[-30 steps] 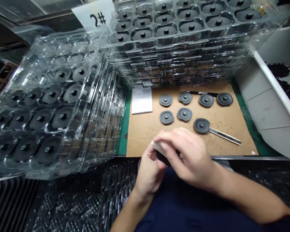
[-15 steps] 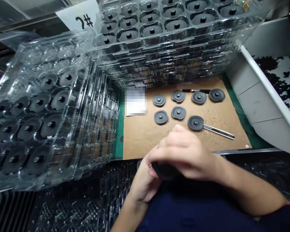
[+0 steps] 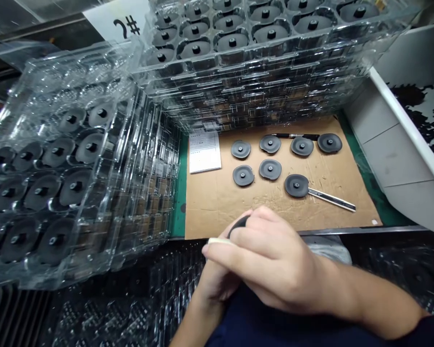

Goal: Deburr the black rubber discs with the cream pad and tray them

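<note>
My left hand (image 3: 217,282) is closed around a dark rounded disc (image 3: 237,225), mostly hidden behind my other hand; only a curved black edge shows. My right hand (image 3: 275,262) is closed too, its fingers curled in front of the disc. A narrow pale strip (image 3: 220,241) shows along its thumb; I cannot make out what it is. Beyond the hands, several similar dark grey discs with a small central post, such as this disc (image 3: 270,169), lie on a cardboard sheet (image 3: 210,207). One disc (image 3: 296,185) touches the end of a slim white-and-black tool (image 3: 332,199).
Stacked clear plastic trays (image 3: 238,72) holding discs stand at the back, and another tray stack (image 3: 104,193) at the left. A white-walled bin (image 3: 405,130) with black scraps borders the right. A pen (image 3: 296,136) and a paper pad (image 3: 205,156) lie on the cardboard.
My right hand has turned and come lower, nearer my body. The disc's face, partly visible below the fingers before, now shows only as an edge, and the pale strip has come into view.
</note>
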Motion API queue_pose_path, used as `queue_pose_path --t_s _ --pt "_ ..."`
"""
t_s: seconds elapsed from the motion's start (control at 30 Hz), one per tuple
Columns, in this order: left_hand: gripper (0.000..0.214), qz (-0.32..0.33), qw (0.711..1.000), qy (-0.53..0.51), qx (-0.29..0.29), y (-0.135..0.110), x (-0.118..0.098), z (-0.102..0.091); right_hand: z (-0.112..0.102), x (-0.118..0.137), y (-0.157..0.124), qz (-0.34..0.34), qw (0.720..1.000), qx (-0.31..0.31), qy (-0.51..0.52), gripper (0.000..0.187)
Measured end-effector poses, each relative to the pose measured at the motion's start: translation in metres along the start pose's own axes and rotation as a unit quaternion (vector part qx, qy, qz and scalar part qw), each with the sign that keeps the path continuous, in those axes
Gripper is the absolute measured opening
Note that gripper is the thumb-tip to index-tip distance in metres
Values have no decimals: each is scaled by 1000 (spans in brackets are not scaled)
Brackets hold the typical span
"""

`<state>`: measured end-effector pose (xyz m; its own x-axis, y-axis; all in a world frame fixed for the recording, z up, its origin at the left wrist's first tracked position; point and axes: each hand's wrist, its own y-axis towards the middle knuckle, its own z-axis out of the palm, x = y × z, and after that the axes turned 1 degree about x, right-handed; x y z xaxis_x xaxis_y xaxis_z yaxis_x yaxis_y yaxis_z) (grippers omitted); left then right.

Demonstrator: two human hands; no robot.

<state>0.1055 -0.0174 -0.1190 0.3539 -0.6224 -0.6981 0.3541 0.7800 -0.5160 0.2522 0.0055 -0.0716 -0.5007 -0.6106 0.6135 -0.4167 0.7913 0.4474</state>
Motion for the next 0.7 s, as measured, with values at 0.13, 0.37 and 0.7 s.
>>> queue_pose_path --t_s 0.13,0.37,0.7 --pt "68 -19 995 -72 70 2 -8 0 2 -26 -2 133 988 -63 35 22" --pt "59 4 984 -171 45 5 -12 -10 35 -64 -66 391 914 59 89 20" --pt "52 20 984 -177 -6 18 -10 -11 35 -56 -80 406 907 19 107 22"
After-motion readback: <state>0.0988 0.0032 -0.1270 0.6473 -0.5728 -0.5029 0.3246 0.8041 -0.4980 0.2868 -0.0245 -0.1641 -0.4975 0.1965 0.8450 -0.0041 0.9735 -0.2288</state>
